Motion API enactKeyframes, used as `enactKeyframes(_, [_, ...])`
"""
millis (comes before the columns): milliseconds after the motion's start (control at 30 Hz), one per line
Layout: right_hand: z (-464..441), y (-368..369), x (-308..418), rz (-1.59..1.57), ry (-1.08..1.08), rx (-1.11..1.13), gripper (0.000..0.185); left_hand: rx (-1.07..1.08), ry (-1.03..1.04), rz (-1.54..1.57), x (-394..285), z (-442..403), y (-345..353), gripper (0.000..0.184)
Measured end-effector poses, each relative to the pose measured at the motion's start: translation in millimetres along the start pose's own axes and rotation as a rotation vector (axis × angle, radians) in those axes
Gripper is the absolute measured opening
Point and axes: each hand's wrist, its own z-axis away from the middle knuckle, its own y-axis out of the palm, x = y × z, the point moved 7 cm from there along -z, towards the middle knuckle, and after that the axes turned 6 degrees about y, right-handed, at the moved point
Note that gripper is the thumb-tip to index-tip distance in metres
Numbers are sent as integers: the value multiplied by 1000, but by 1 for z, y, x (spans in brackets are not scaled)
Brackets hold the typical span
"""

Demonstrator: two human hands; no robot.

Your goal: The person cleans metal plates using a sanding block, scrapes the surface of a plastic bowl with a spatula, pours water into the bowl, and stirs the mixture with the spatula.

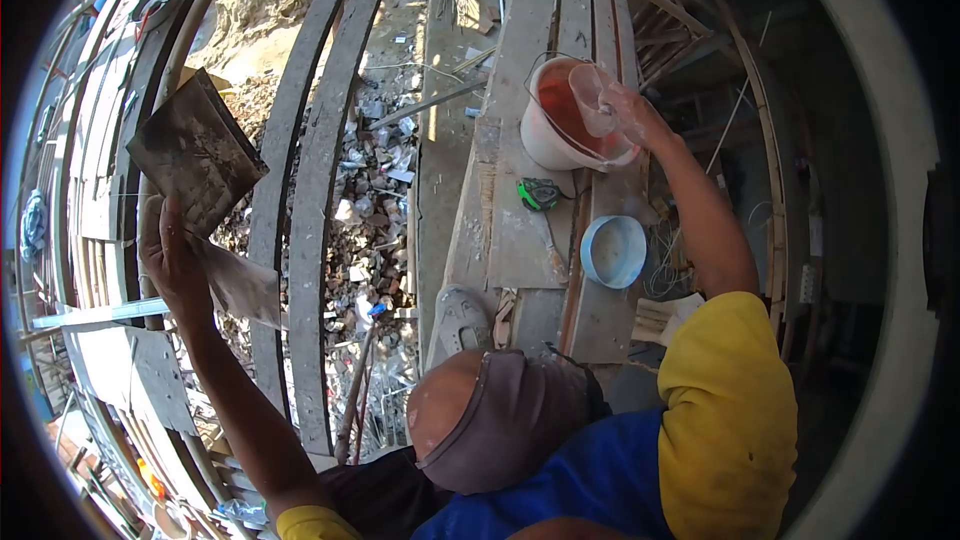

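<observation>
My left hand [178,265] is raised at the left, thumb up, closed on the lower edge of a dark, stained square sheet [200,145]. A paler brown flap [240,282] hangs beside that hand; whether it belongs to the sheet I cannot tell. On the right, my right hand [632,118] grips a clear plastic cup [592,100], tilted at the mouth of a white bucket [545,135] with a reddish inside. Near the bucket's base lies a green and black tape measure [538,194]. A light blue round tub [613,252] stands closer to me.
Wooden planks [530,70] form the platform under the bucket. Two long narrow boards [312,200] cross above rubble [375,200] at a lower level. A brush-like tool [552,248] lies beside the tub. My shoe [462,318] rests on the planks. Poles [765,140] stand at the right.
</observation>
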Motion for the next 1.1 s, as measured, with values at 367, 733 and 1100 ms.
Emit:
enactKeyframes(367, [146, -71, 50, -18, 222, -118, 4, -149, 86, 49, -28, -17, -112, 35])
enactKeyframes(733, [319, 50, 1, 118, 375, 268, 12, -382, -6, -965, -126, -16, -209, 33])
enactKeyframes(1100, [282, 28, 42, -75, 432, 115, 11, -458, 578, -950, -117, 17, -231, 34])
